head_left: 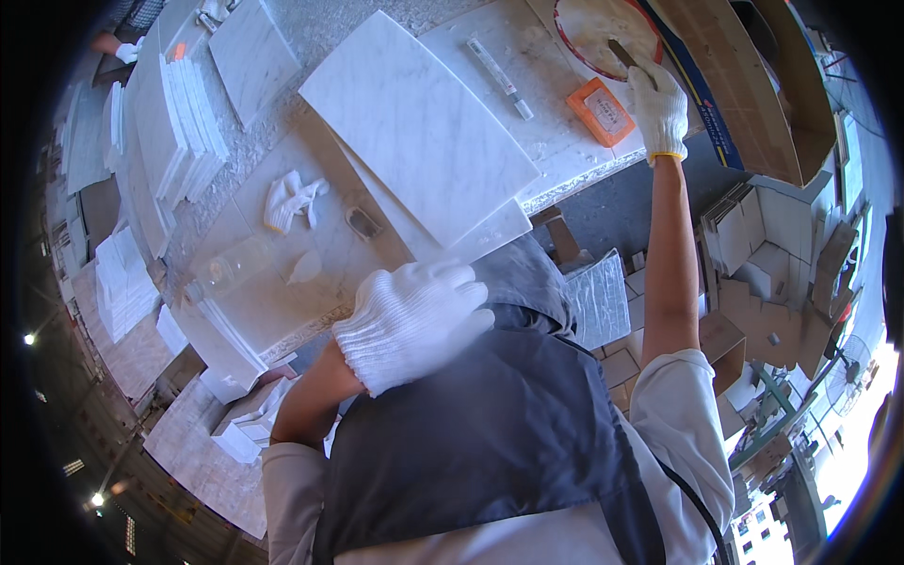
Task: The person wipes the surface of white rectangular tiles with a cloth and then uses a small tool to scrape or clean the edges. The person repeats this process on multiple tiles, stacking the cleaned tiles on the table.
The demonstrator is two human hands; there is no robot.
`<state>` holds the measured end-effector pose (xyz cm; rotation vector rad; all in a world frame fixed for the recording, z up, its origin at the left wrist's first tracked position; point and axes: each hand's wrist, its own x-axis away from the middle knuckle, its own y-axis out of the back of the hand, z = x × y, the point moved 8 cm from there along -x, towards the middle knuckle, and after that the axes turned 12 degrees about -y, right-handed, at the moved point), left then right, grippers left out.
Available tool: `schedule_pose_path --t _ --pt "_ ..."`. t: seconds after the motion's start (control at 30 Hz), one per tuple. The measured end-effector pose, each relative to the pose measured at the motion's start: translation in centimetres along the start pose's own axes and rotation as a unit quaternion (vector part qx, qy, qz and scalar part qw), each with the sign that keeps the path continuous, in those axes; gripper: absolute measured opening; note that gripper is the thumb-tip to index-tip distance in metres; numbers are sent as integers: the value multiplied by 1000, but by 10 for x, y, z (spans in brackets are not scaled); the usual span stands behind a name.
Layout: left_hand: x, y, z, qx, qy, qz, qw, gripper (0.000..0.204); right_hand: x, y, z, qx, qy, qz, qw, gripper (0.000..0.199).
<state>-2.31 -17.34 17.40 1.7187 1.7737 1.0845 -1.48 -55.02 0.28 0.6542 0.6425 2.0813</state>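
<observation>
My right hand (662,111), in a white knit glove, is closed round a putty knife (619,51). The knife's dark blade reaches into a round red-rimmed tub (582,40) of cream-coloured paste. Just left of that hand lies an orange box (601,112). My left hand (411,322), gloved too, hovers before my dark apron (471,433), close to the near end of a grey-veined white slab (419,122). Its fingers are blurred, so their grip does not show. Under this slab a second slab (499,232) sticks out at an angle.
A marker pen (499,78) lies right of the slabs. To the left are a crumpled glove (294,201), a clear bottle (226,266) and stacked slabs (184,122). An open cardboard box (772,104) stands at the right. Another person's gloved hand (129,51) shows far left.
</observation>
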Motion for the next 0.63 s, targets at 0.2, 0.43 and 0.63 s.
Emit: schedule_pose_path --t 0.2,0.43,0.63 --pt "5 -13 9 7 27 23 999 17 2 -7 -14 -206 -104 70 970 32" --pt "6 -27 16 19 65 106 992 30 10 -6 -19 -310 -143 118 933 34" --pt "0 -35 17 38 66 163 984 33 28 -3 -32 -334 -140 140 922 43"
